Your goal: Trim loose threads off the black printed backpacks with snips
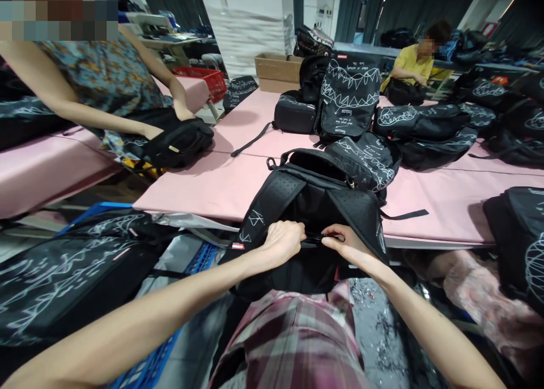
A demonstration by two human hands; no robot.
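A black backpack (306, 270) leans against the table's edge in front of my lap, its padded shoulder straps facing me and its top opening unzipped. Between the two shoulder straps runs a thin black strap (313, 239), with a dark piece at its middle too small to make out. My left hand (284, 239) is closed on the left end of this strap, knuckles up. From the right, my right hand (344, 242) pinches the other end between thumb and fingers. Behind the opening lies another black backpack (361, 157) with white scribble print.
More printed backpacks (351, 97) stand on the pink table (191, 188), with a cardboard box (276, 72) behind. At left, a co-worker's hands (153, 131) rest on a black bag (182, 142). Another person in yellow (410, 66) works at the back. A large backpack (68, 276) lies at my left.
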